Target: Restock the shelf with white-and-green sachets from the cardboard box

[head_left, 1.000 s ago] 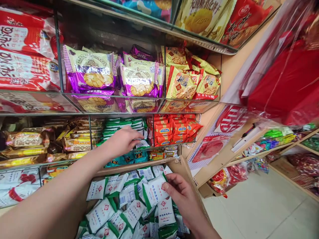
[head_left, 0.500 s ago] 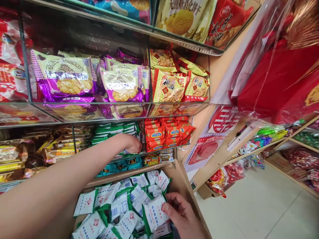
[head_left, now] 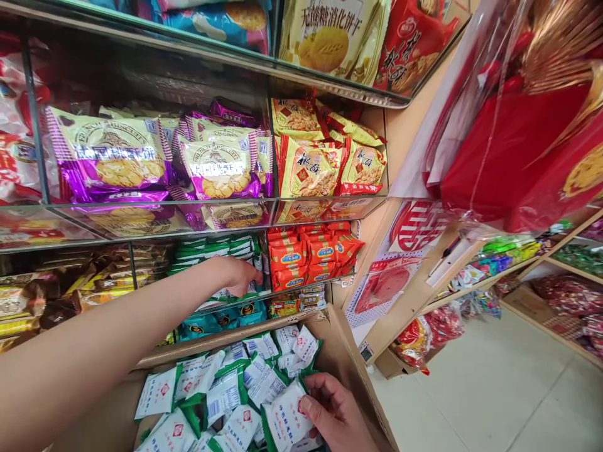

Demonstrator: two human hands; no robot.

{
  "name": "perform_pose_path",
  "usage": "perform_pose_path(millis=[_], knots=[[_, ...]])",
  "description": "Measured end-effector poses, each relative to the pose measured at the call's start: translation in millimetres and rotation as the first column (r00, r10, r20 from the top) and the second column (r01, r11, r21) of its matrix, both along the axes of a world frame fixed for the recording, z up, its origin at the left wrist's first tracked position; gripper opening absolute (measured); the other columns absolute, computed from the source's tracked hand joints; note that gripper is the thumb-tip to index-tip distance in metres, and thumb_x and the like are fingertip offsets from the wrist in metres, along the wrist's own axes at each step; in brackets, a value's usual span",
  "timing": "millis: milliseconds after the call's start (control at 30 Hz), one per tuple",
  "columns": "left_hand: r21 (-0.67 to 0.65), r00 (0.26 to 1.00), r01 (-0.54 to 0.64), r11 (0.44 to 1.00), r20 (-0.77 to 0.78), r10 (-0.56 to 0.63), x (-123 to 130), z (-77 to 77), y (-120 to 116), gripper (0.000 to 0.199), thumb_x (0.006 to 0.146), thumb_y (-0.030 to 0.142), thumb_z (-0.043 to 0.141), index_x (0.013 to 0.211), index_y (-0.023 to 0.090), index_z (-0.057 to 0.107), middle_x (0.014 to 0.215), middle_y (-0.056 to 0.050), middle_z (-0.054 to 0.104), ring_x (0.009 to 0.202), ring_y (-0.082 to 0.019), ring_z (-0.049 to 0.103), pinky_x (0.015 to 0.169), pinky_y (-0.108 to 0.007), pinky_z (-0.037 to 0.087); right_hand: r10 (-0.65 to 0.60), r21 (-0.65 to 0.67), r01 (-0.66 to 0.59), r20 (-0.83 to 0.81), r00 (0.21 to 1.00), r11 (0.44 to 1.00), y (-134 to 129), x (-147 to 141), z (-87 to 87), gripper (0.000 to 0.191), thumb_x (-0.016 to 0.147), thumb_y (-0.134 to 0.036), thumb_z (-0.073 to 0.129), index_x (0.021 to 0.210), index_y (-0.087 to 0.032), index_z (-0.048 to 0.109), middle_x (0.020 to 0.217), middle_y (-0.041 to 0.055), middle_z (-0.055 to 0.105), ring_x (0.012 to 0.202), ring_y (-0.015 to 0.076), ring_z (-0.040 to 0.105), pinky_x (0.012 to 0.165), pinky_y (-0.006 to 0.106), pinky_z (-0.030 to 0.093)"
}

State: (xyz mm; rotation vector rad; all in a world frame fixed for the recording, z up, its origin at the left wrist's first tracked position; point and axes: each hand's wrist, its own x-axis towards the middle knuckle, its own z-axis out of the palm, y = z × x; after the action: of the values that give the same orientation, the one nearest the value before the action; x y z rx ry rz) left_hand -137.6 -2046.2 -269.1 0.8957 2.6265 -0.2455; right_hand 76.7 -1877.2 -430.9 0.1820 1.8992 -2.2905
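Observation:
My left hand point(head_left: 239, 277) reaches into a lower shelf compartment among green-and-white packets point(head_left: 211, 248) stacked in rows. Its index finger points right against the packets at the compartment's right side, and its other fingers are partly hidden; I see nothing held in it. Down in a cardboard box point(head_left: 351, 358), my right hand point(head_left: 336, 411) pinches a white snack packet point(head_left: 286, 414) with green ends between thumb and fingers. Many similar loose packets point(head_left: 226, 395) fill the box around it.
Orange packets point(head_left: 308, 254) sit in the compartment right of my left hand; brown-and-yellow packets point(head_left: 94, 282) lie left. Above are purple French biscuit packets point(head_left: 125, 154) behind a clear shelf front. A red plastic-wrapped item point(head_left: 513, 150) hangs at right.
My left hand has shifted slightly left, and its index finger now shows extended. The right hand keeps its packet. The whole view has shifted slightly.

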Motion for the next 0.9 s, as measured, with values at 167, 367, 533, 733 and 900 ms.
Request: perform_pose_path(millis=[167,367,533,733,900], knots=[[-0.128,0.998,0.045,0.991,-0.037,-0.05,11,-0.2,-3,0.055,0.065,0.008,0.064,0.117,0.025,0.052,0.11,-0.01,0.06,0.106,-0.029,0.052,0.084,-0.048,0.041,0.004,0.029,-0.004,-0.018,1.0,1.0,2,-1,1.5,0.027,0.071,-0.037,0.063,0.086,-0.016,0.056,0.074,0.0008,0.055,0.065,0.0111,0.048,0.054,0.02,0.039],[-0.246,0.993,0.053,0.968,0.114,-0.026,14,5.0,2,0.049,0.068,0.011,0.065,0.114,0.024,0.053,0.11,-0.006,0.061,0.098,-0.024,0.057,0.082,-0.045,0.045,0.039,0.055,-0.039,-0.008,0.999,0.998,-3,-4,-2.2,0.027,0.07,-0.038,0.063,0.084,-0.016,0.056,0.075,0.0013,0.055,0.066,0.0125,0.049,0.053,0.021,0.039],[-0.271,0.993,0.043,0.962,0.12,-0.01,13,10.7,8,0.041,0.072,0.016,0.063,0.111,0.02,0.053,0.098,-0.004,0.063,0.082,-0.019,0.061,0.072,-0.039,0.051,0.041,0.023,-0.04,-0.021,0.999,0.999,-8,-4,-8.8,0.028,0.068,-0.039,0.064,0.083,-0.016,0.056,0.071,-0.0008,0.052,0.065,0.0118,0.049,0.056,0.022,0.04],[-0.147,0.996,0.033,0.989,-0.081,-0.045,1,6.3,-4,0.035,0.074,0.02,0.06,0.109,0.018,0.052,0.097,-0.005,0.062,0.084,-0.019,0.06,0.072,-0.039,0.049,0.089,0.145,-0.083,-0.034,0.995,0.986,3,-3,-4.4,0.03,0.07,-0.037,0.061,0.091,-0.016,0.056,0.075,0.0013,0.055,0.066,0.014,0.052,0.057,0.024,0.042],[0.007,0.935,-0.019,1.0,-0.355,0.02,-10,2.7,-21,0.04,0.074,0.026,0.06,0.111,0.017,0.048,0.108,-0.009,0.057,0.098,-0.025,0.054,0.08,-0.043,0.044,0.173,0.571,0.015,-0.274,0.946,0.821,8,-21,61.7,0.022,0.081,-0.031,0.051,0.101,-0.023,0.058,0.096,0.003,0.061,0.089,0.0184,0.055,0.077,0.029,0.044]])
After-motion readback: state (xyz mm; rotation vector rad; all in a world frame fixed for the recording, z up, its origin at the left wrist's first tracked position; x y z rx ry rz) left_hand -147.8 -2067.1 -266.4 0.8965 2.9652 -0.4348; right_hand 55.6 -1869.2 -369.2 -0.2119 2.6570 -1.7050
